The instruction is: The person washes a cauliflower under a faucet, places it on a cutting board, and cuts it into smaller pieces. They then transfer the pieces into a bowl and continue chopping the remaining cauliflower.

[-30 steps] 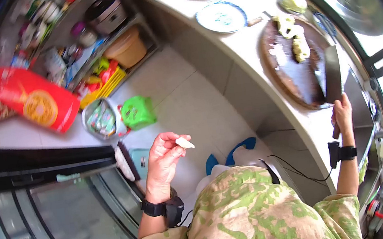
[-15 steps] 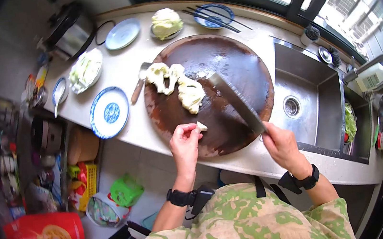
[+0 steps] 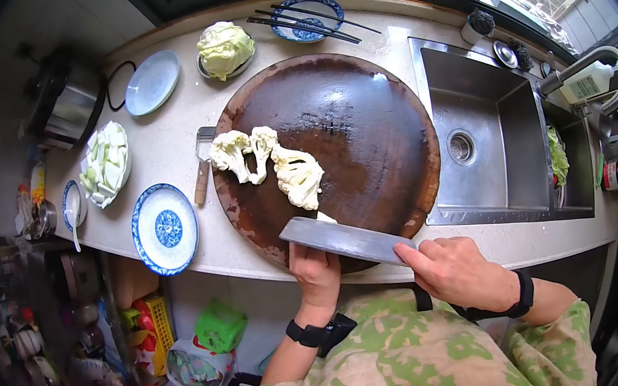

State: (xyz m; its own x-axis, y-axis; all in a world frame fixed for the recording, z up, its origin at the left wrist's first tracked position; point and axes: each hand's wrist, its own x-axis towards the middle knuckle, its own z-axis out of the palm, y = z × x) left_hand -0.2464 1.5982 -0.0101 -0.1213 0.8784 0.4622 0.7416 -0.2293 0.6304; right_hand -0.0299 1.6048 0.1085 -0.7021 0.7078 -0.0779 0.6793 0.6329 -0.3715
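Observation:
A round dark chopping board (image 3: 364, 139) carries pieces of cauliflower (image 3: 298, 177) on its left side. My right hand (image 3: 456, 269) is closed round the handle end of a cleaver (image 3: 342, 240), whose blade points left over the board's near edge. Partly under the blade, my left hand (image 3: 315, 274) is at the board's near edge, its fingertips hidden. A small white piece (image 3: 326, 218) shows just beyond the blade, by the left fingers; whether they pinch it is hidden.
Left of the board are a peeler (image 3: 202, 177), a blue-rimmed plate (image 3: 166, 229) and a bowl of cut vegetable (image 3: 105, 165). Behind stand a cabbage (image 3: 225, 49) and a bowl with chopsticks (image 3: 307, 18). A sink (image 3: 484, 131) lies to the right.
The cleaver has swung left and toward me, now over my left hand. My right hand has turned with it. The view has shifted, and the left fingertips are now covered.

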